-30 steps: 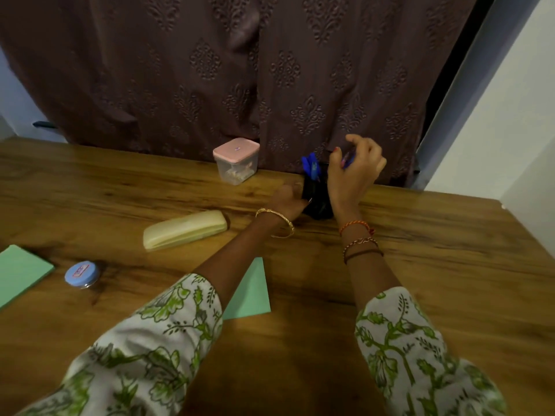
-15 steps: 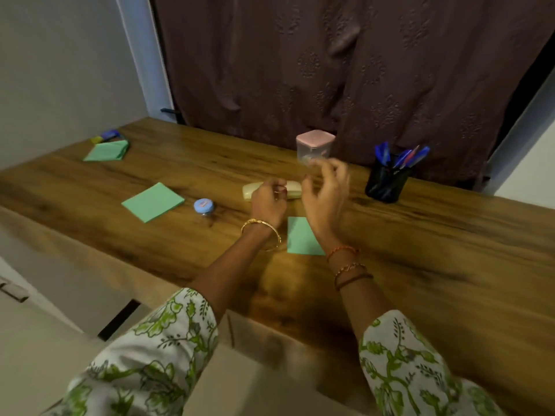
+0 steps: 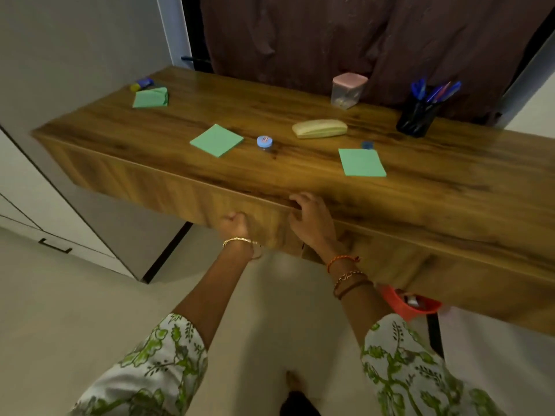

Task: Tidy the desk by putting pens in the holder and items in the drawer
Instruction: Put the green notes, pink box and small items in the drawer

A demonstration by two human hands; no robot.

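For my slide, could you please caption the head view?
Both hands, left and right, at the wooden drawer front; pens stand in the holder.

No legible text, the small blue-lidded jar's label included.

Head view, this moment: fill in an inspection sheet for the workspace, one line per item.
Surface: wooden desk, drawer front below its edge, looks closed.
Job's things: black pen holder holding pens; three green paper pads; cream case; small blue-lidded jar; pink-lidded container.
Clutter: small blue bit; blue-yellow item at far left corner.
Hands: left hand curled against the drawer front; right hand fingers at the desk edge.
Cables: nothing seen.
Surroundings: dark curtain, orange bin under the desk.
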